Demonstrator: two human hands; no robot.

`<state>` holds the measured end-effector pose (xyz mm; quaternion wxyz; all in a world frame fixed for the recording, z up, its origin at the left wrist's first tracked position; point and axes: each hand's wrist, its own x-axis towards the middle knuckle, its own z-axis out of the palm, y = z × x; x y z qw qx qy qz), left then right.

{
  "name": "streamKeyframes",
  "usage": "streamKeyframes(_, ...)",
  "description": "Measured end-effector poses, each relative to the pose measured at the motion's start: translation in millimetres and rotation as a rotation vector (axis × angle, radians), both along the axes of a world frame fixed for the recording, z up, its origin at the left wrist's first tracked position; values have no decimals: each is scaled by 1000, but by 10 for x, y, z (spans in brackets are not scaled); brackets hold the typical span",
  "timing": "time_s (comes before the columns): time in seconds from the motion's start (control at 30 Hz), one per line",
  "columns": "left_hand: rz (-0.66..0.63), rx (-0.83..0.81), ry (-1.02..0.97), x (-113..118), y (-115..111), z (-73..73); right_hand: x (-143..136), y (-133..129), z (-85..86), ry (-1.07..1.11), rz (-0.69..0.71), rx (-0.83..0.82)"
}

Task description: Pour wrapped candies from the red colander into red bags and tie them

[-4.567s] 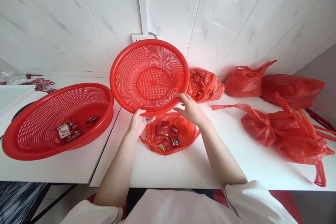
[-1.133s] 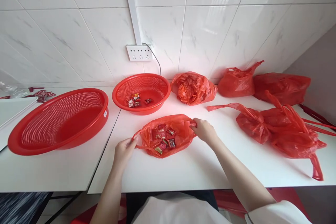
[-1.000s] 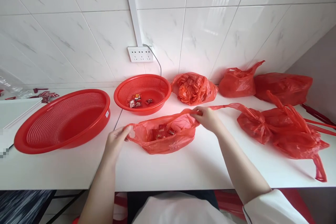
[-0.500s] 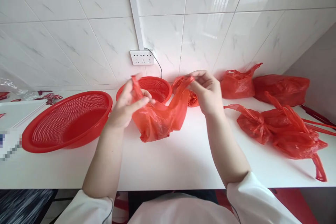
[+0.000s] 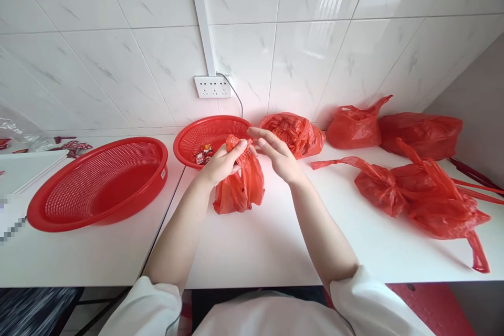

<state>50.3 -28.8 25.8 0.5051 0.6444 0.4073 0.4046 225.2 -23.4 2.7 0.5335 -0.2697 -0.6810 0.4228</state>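
The left hand (image 5: 220, 164) has its grip closed around the bunched neck of a red plastic bag (image 5: 241, 189), thumb pressing from the near side. The right hand (image 5: 280, 156) is at the bag's 2 o'clock, fingers straight and slightly apart, its grip loose; whether the fingertips touch the neck is hard to see. The bag hangs roughly upright below the hands over the middle of the white table (image 5: 291, 252), and whether its base rests there is unclear. Taking the bag as the centre of the clock, with the wall (image 5: 307, 47) at 12, a small red basket (image 5: 189, 134) stands just beside it at 11, partly hidden by the left hand, with wrapped sweets (image 5: 202, 154) inside. Between 11 and 12, higher up, are a white socket (image 5: 212, 87) and its grey cable (image 5: 236, 97). A large red basket (image 5: 66, 189) lies at 9 o'clock, with a white tray (image 5: 31, 168) farther out and red wrappers (image 5: 75, 147) between 9 and 10. A crumpled red bag (image 5: 293, 134) sits between 1 and 2, a standing red bag (image 5: 353, 131) at 2, a long red bag (image 5: 421, 134) between 2 and 3, and knotted red plastic (image 5: 437, 205) at 3.
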Motion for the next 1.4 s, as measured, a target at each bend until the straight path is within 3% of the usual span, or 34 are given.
streamKeyframes(0.13,-190,-125,-85,7,-28,-43,-25,65,-152,38,131,-96)
streamKeyframes(0.33,-155,-175,-98,-164,-70,-90,81,128,-198,180,-74,-87)
streamKeyframes(0.4,-186,-208,-105,-207,-74,-95,96,128,-182,189,-84,-77)
streamKeyframes(0.53,-284,-257,-109,-172,-71,-100,0,68,-154,103,179,-64)
streamKeyframes(0.63,-259,-234,-120,-141,-56,-110,-56,48,-165,83,241,-95)
streamKeyframes(0.83,-103,-328,-277,-249,69,-185,109,68,-152,135,-16,81)
streamKeyframes(1.0,-92,-587,-564,-297,192,-240,188,-47,-18,-223,218,280)
streamKeyframes(1.07,-99,-601,-608,-283,184,-229,168,-71,-6,-256,284,288)
streamKeyframes(1.17,-170,-471,-464,-228,82,-178,82,-49,-73,-57,264,154)
streamKeyframes(1.27,-280,-357,-118,-155,-64,-126,-49,10,-193,102,241,-71)
streamKeyframes(1.33,-200,-220,110,-116,-137,-113,-129,50,-267,83,260,-189)
streamKeyframes(1.4,28,43,285,-94,-174,-120,-183,83,-322,33,248,-254)
